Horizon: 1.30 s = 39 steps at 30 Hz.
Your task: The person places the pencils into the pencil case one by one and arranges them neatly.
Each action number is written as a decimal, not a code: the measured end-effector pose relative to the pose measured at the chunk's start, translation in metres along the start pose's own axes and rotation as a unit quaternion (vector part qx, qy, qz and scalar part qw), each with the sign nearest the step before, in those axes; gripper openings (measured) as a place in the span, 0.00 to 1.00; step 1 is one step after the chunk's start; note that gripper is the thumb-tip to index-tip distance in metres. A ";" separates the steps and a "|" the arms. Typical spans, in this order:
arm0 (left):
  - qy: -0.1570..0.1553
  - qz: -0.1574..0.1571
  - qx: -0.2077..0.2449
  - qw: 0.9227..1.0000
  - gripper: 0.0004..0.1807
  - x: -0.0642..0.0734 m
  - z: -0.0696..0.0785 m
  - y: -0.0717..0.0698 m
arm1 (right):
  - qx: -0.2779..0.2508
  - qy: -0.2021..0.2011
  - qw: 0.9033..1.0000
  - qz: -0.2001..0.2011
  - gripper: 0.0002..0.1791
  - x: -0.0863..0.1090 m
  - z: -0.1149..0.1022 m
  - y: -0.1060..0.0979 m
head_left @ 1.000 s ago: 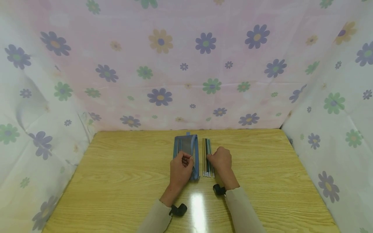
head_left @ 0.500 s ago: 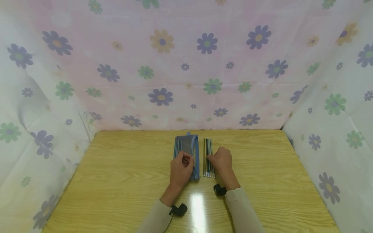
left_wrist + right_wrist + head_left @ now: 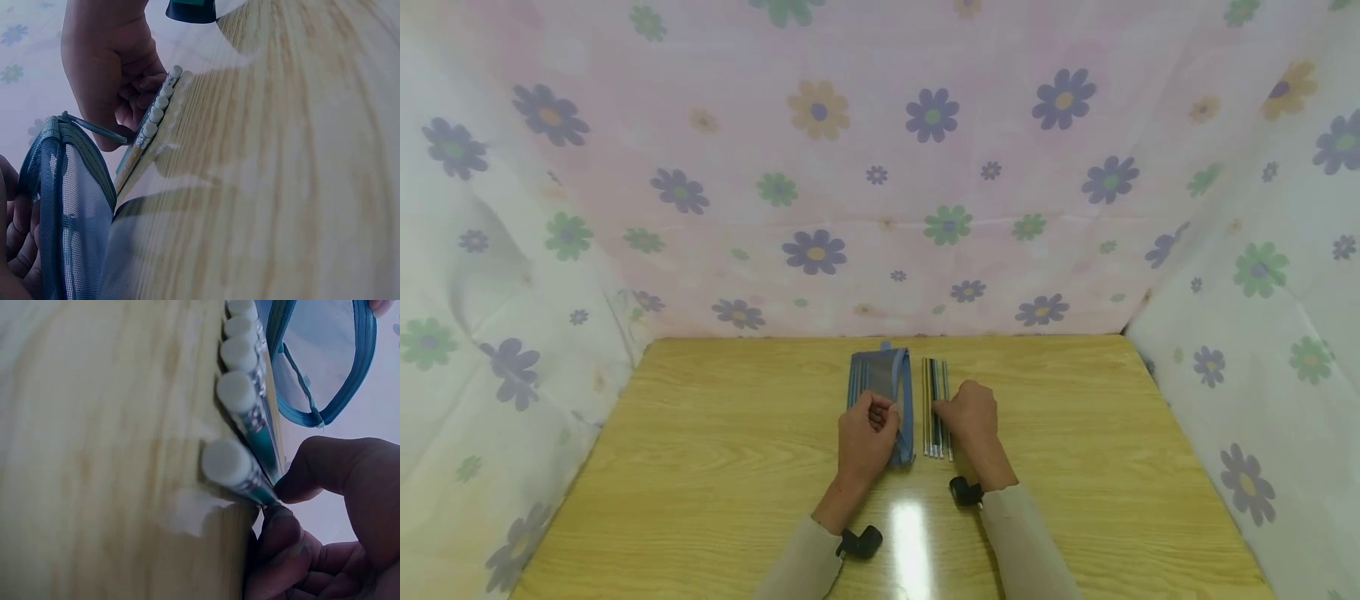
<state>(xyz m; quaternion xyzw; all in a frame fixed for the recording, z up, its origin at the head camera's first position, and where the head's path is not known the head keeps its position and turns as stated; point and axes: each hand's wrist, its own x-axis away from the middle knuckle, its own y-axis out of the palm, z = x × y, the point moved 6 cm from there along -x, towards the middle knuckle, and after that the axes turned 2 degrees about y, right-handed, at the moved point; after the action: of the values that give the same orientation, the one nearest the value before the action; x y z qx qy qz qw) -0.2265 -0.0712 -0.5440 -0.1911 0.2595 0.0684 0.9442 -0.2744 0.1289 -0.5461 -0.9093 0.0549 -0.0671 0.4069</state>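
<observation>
A blue mesh zip pouch (image 3: 882,367) lies on the table with several pencils inside, visible through its mesh. My left hand (image 3: 867,435) pinches the pouch's zip edge, which stands up and gapes in the left wrist view. To the right of it, several pencils (image 3: 931,429) lie in a row, their white eraser ends toward me. The outermost right pencil (image 3: 228,464) sits slightly apart from its neighbour (image 3: 237,394). My right hand (image 3: 973,412) pinches this outer pencil between thumb and index finger, just past its metal band. The remaining right fingers are curled.
The wood-grain table (image 3: 722,467) ends at a flower-printed cloth (image 3: 880,250) at the back, with more cloth on both sides. Black wrist cameras (image 3: 861,542) are strapped near both sleeves. A zip pull (image 3: 97,128) sticks out from the pouch's near end.
The outermost right pencil has shifted slightly right, widening its gap from the row. Both hands keep almost the same place, and the pouch stays where it was.
</observation>
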 end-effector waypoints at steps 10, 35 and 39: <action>-0.010 -0.002 -0.002 1.000 0.02 0.001 -0.001 0.001 | -0.008 0.013 1.000 -0.009 0.30 -0.004 0.005 0.001; -0.001 -0.002 0.007 1.000 0.02 0.000 -0.002 0.001 | -0.063 -0.020 0.998 -0.024 0.25 0.004 -0.012 -0.006; -0.008 -0.003 0.002 1.000 0.02 0.000 -0.003 0.002 | -0.078 -0.033 0.996 -0.031 0.25 0.006 -0.017 -0.003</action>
<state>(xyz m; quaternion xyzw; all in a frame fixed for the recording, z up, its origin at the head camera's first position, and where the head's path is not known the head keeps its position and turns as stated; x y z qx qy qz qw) -0.2283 -0.0711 -0.5470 -0.1897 0.2513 0.0670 0.9468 -0.2715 0.1175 -0.5322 -0.9412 0.0181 -0.0456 0.3344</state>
